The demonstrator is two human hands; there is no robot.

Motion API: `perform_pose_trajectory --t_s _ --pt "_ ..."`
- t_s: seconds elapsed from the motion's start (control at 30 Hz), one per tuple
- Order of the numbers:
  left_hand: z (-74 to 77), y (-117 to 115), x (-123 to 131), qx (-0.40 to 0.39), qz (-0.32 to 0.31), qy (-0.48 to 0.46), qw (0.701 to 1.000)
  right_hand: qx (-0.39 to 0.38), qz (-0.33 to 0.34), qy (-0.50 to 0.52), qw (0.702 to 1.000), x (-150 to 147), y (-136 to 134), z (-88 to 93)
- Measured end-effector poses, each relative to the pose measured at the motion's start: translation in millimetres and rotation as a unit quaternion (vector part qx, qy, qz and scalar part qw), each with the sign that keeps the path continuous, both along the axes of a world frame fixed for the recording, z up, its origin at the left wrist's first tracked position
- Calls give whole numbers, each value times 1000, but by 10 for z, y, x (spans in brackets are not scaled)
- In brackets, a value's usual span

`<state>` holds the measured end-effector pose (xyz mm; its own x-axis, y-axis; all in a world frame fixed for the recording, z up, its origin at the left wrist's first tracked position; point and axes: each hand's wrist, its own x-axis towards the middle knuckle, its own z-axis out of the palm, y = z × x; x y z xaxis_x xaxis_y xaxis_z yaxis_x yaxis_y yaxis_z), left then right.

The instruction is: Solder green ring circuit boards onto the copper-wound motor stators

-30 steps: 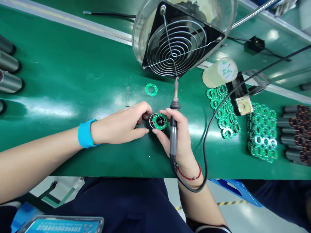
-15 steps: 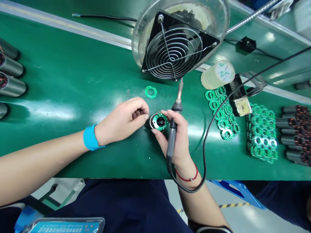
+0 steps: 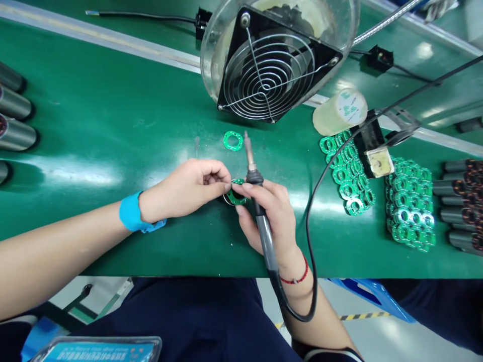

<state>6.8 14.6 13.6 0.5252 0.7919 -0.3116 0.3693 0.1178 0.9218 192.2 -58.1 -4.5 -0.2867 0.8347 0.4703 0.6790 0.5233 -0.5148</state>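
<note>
My right hand holds a soldering iron under its fingers, the metal tip pointing away from me. Its index fingertip reaches the green ring board on top of a round part standing on the bench. My left hand, with a blue band at the wrist, is at the left edge of that board, thumb and index finger pinched together; what they hold, if anything, is too small to make out. A loose green ring board lies just beyond my hands.
A fan with a wire guard stands ahead. To the right are a tape roll, ring boards in a group and a stack, and metal cylinders. More cylinders stand left. The iron's cable crosses the right side.
The soldering iron has swung left over the bench, and my right fingers have moved left across the board. The round part sits further left, and my left fingertips now meet at its edge.
</note>
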Motion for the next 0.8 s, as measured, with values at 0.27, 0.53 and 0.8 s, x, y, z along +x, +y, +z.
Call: perform_pose_trajectory --t_s 0.27,0.53,0.8 --pt "-10 -30 2 86 1 32 996 39 -56 177 982 58 -93 -73" --pt "-31 -39 1 86 3 31 996 92 -70 246 962 51 -139 -63" --pt "-14 -17 -11 87 -11 38 995 40 -59 172 982 77 -189 -87"
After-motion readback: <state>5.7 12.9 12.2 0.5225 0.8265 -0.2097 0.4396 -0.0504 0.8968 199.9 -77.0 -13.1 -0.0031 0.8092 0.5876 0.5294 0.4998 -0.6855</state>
